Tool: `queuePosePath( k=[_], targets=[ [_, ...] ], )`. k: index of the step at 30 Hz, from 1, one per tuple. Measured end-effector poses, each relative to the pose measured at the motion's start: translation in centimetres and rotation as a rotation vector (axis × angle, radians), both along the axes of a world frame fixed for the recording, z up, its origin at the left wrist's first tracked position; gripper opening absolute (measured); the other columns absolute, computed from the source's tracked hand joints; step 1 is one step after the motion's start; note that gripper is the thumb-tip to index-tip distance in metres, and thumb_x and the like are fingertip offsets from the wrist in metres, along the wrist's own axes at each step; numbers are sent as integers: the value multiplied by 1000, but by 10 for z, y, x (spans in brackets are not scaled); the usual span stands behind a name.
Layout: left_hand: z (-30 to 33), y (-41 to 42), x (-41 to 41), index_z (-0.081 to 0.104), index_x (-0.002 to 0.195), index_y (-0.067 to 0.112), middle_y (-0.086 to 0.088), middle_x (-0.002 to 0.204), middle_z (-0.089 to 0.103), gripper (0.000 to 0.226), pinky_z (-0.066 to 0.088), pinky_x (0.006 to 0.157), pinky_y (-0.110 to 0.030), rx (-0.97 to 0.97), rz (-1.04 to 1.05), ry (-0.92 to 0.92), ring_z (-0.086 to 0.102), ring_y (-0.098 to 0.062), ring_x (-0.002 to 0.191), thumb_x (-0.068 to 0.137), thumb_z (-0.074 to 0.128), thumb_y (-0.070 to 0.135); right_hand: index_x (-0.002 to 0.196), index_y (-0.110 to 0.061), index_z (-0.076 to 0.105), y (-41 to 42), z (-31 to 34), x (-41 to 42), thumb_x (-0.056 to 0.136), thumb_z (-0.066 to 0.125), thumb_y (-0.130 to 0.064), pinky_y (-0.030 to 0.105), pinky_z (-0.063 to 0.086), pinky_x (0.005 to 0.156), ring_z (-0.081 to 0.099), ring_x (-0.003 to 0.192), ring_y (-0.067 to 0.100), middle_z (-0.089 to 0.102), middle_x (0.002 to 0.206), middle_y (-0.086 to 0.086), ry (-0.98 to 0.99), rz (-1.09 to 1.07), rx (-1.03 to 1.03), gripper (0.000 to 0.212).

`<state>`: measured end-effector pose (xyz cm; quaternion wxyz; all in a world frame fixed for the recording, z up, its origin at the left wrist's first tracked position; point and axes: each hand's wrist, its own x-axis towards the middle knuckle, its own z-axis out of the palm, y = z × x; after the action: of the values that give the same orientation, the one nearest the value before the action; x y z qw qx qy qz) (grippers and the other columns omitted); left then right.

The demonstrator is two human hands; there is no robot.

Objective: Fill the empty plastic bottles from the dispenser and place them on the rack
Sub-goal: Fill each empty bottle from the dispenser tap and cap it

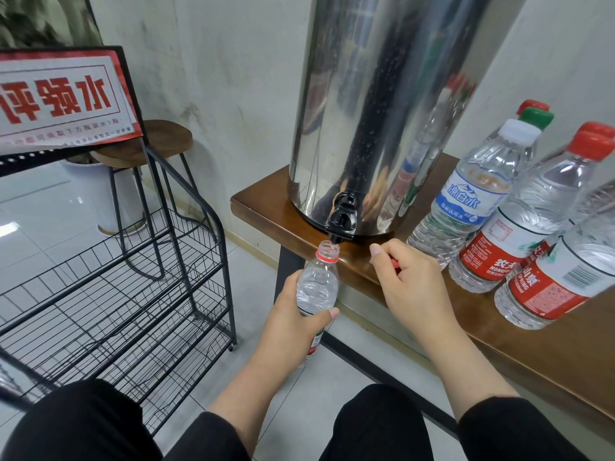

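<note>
Bottles stand in a group at 3 o'clock on the wooden table: a blue-label bottle with a white cap, a green-cap bottle behind it, and two red-label bottles with red caps nearer the table edge; all of them look empty and clear. The stainless steel dispenser rises at 12 o'clock on the same table; its black tap hangs over the table edge. The black wire rack is at 9 o'clock on the tiled floor, with several wire shelves; above it at 10 o'clock leans a red and white sign; behind the rack stands a wooden stool.

Between the rack and the table, the open bottle is held upright at the centre, its red neck ring just under the tap spout; I cannot tell whether water is flowing. The left hand grips this bottle round its lower body, thumb across the front. The right hand rests by the table edge, fingers curled round a small red bottle cap, of which only a bit shows. Both forearms are bare; dark sleeves are at 6 o'clock.
</note>
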<state>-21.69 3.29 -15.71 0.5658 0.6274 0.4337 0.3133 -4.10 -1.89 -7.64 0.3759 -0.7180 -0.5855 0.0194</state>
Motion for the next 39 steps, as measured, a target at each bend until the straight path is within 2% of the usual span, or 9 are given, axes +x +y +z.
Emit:
queuePosePath(
  k=[4, 11, 14, 19, 27, 34, 37, 39],
  targets=[
    [1, 0, 0, 42, 139, 44, 19, 123, 62, 63, 44, 78, -11, 0, -5, 4, 59, -2, 110, 89, 79, 30, 82, -18, 63, 0, 0, 0, 104, 52, -32, 15, 40, 59, 57, 75, 8, 57, 67, -9, 2, -2, -4, 28],
    [0, 0, 0, 42, 140, 44, 18, 124, 62, 64, 45, 80, -13, 3, -4, 7, 60, -6, 112, 89, 79, 31, 82, -18, 63, 0, 0, 0, 104, 51, -35, 19, 40, 59, 57, 77, 7, 58, 68, -8, 7, -6, -9, 30],
    [1, 0, 0, 42, 138, 45, 19, 122, 62, 64, 45, 78, -12, 0, -1, 9, 61, -3, 110, 89, 79, 30, 83, -19, 64, 0, 0, 0, 104, 51, -34, 16, 40, 60, 57, 77, 6, 58, 68, -10, 12, -4, -7, 29],
    [2, 0, 0, 41, 130, 51, 24, 117, 62, 60, 42, 74, -6, 8, 3, 15, 60, 6, 103, 89, 79, 30, 81, -15, 64, 1, -1, 0, 103, 51, -34, 25, 39, 61, 55, 74, 12, 58, 67, -5, 26, -1, 17, 31],
    [2, 0, 0, 41, 130, 51, 24, 119, 61, 61, 42, 76, -9, 12, 0, 19, 59, 5, 105, 89, 80, 29, 84, -19, 64, 0, 0, 0, 103, 51, -36, 28, 42, 59, 56, 74, 11, 58, 68, -7, 42, -6, 4, 29],
    [2, 0, 0, 42, 138, 45, 20, 122, 62, 63, 44, 78, -11, 7, -3, 13, 60, -1, 109, 89, 79, 30, 89, -21, 66, -2, 2, -1, 104, 53, -35, 23, 42, 60, 57, 82, 5, 60, 73, -11, 49, -16, -17, 24],
    [1, 0, 0, 43, 137, 46, 20, 122, 63, 63, 45, 80, -13, 5, -2, 8, 61, -2, 110, 89, 79, 30, 91, -23, 67, -3, 2, -1, 102, 55, -34, 15, 41, 60, 58, 83, 3, 62, 76, -13, 63, -11, -13, 20],
    [1, 0, -1, 43, 135, 47, 20, 121, 63, 62, 46, 81, -15, 5, -1, 11, 61, -2, 109, 88, 80, 29, 93, -23, 68, -3, 2, -1, 101, 58, -33, 15, 44, 63, 59, 84, 4, 63, 78, -13, 90, 8, 2, 16]
  ],
)
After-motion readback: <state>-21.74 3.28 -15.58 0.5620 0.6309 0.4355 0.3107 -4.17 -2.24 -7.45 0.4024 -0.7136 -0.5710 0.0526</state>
